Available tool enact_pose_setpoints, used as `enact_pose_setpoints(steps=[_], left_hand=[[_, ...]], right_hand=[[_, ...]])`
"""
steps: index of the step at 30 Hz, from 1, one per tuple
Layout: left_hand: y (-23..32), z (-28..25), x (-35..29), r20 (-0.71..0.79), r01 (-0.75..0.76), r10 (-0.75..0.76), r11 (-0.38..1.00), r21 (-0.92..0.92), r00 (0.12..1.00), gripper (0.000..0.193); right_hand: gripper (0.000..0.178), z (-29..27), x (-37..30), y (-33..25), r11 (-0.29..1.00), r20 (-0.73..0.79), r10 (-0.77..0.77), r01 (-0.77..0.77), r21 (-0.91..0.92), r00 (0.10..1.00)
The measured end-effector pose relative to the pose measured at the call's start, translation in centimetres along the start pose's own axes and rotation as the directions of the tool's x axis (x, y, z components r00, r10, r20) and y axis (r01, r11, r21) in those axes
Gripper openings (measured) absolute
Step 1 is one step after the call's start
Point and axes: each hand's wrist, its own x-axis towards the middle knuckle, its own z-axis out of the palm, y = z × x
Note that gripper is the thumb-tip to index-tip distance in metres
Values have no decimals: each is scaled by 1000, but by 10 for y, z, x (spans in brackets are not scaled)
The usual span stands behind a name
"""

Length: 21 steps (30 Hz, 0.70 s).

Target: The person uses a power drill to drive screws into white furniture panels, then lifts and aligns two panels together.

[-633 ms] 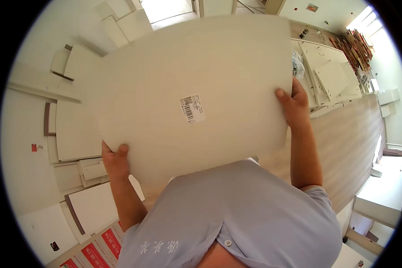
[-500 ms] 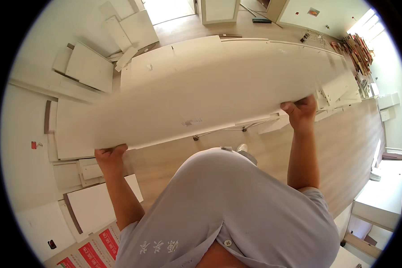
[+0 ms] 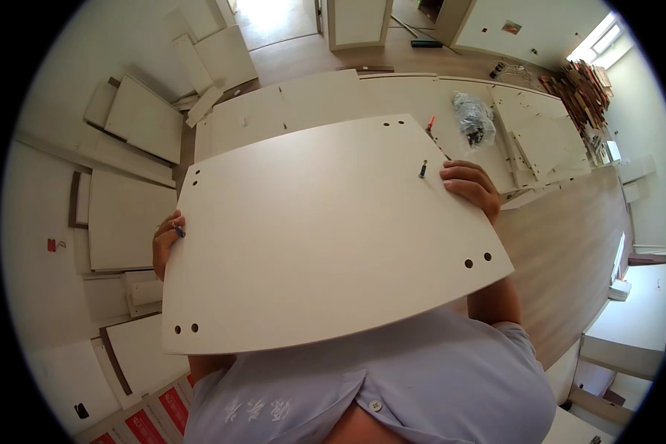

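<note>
Two hands – left hand (image 3: 167, 248), right hand (image 3: 472, 186) – clamped on white panel (image 3: 325, 237) edges, hiding floor, plastic bag (image 3: 473, 118) beyond.

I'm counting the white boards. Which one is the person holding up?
The big white panel with drilled holes near its corners. The left hand and right hand grip its side edges; the other white boards lie on the floor.

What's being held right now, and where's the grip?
A large white panel, held flat by both hands: left hand on its left edge, right hand on its right edge near the far corner.
</note>
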Motion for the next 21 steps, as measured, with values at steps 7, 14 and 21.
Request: enact_pose_setpoints(steps=[7,14,21], left_hand=[[-10,2,-22,67,108,-106,994,-28,992,13],[-56,-14,-77,354,389,-348,920,-50,868,21],[-77,-31,-140,414,392,-315,913,-115,854,32]], right_hand=[[28,0,-13,0,999,85,20,-17,-30,996],[29,6,-61,14,969,198,242,-247,2,950],[28,23,-120,16,904,278,408,-427,6,870]])
